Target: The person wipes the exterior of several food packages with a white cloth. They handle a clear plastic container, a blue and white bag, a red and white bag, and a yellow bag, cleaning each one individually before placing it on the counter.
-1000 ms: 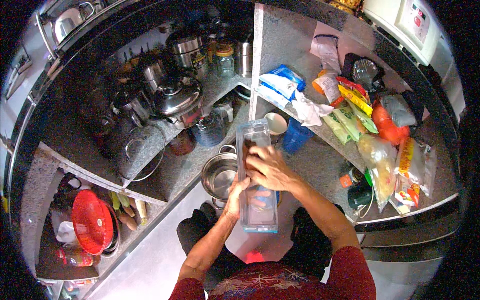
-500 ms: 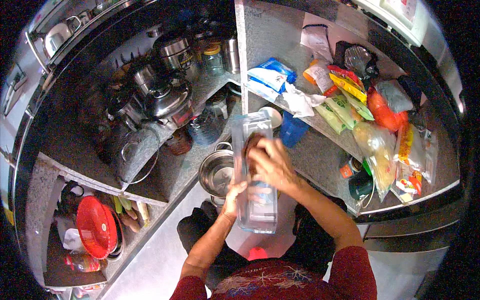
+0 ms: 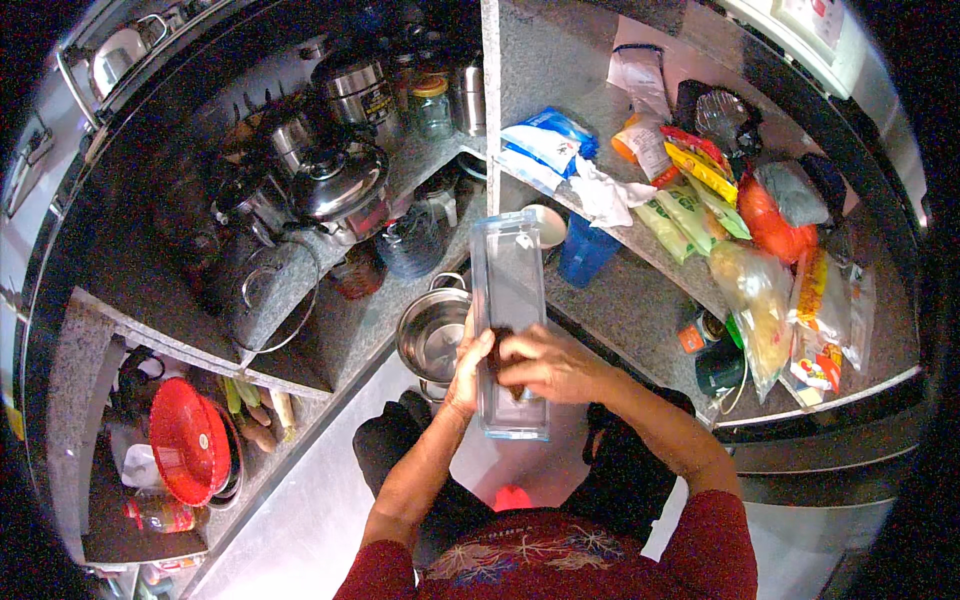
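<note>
Person in a dark red shirt, both hands busy over the lap. Long clear rectangular container [image 3: 510, 275] sits between the hands, its long side running away from the body. Left hand [image 3: 470, 370] wraps its left wall, thumb hooked over the rim — likely a steadying grip that leaves the middle free. Right hand [image 3: 550, 365] dips in from the other side, fingers bent close around a dark brown wad [image 3: 519, 391]; looks gripped, though fingertips are partly hidden and I can't tell its material. Hands are near each other, not pressed together.

Just left of the left hand, a two-handled steel pot [image 3: 418, 335], probably parked there to be within reach; can't tell what it rests on. Beyond the hands, past the container's far end, a white bowl [image 3: 548, 228], with a blue tumbler [image 3: 583, 255] to its right. Farther ahead-left, a lidded steel cooking pot [image 3: 345, 190]. Well left of both hands, a red plastic basket [image 3: 180, 440] leans tilted. Ahead-right, a yellow packet [image 3: 702, 172] lies among bags — shelved apart from the cookware, apparently by kind.
</note>
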The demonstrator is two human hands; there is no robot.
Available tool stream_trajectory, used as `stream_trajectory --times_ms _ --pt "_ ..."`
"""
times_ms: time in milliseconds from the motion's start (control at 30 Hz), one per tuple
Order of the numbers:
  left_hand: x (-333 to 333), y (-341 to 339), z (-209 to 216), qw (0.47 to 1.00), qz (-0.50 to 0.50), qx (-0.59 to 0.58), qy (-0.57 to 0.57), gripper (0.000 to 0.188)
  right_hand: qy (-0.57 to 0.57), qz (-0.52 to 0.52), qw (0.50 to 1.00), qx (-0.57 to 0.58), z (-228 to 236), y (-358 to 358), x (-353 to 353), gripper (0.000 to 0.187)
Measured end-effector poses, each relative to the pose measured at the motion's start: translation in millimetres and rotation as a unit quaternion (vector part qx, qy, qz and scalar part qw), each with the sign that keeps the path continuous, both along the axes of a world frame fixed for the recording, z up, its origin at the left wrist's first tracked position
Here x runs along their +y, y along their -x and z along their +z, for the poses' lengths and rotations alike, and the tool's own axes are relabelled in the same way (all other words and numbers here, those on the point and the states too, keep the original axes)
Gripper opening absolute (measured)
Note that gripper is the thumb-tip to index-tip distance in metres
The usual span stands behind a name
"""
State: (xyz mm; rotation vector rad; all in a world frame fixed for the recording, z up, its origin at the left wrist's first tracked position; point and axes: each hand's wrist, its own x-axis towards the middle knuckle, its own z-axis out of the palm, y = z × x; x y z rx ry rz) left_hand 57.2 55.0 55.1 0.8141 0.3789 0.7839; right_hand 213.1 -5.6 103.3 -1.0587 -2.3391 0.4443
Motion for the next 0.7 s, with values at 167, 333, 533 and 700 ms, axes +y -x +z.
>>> stream_trajectory --times_ms 167,333,533,700 --pt "-4.5 -1.6 12.9 0.998 -0.033 -0.049 0.021 0.079 0.141 0.117 0.983 -0.006 0.5 -11.7 -34.3 0.019" --pt "2.0 8.9 21.6 0.998 -0.056 -0.041 -0.009 0.086 0.147 0.023 0.987 0.058 45.7 -51.1 -34.8 0.017" --pt "-14.5 -2.3 30.8 0.992 -0.114 -0.055 0.003 0.092 -0.071 -0.384 0.878 0.276 35.6 -29.0 17.5 0.025" --pt "-11.5 -0.5 20.4 0.997 -0.071 -0.026 0.011 0.091 -0.057 -0.374 0.862 0.336 -20.7 -11.6 23.2 0.029"
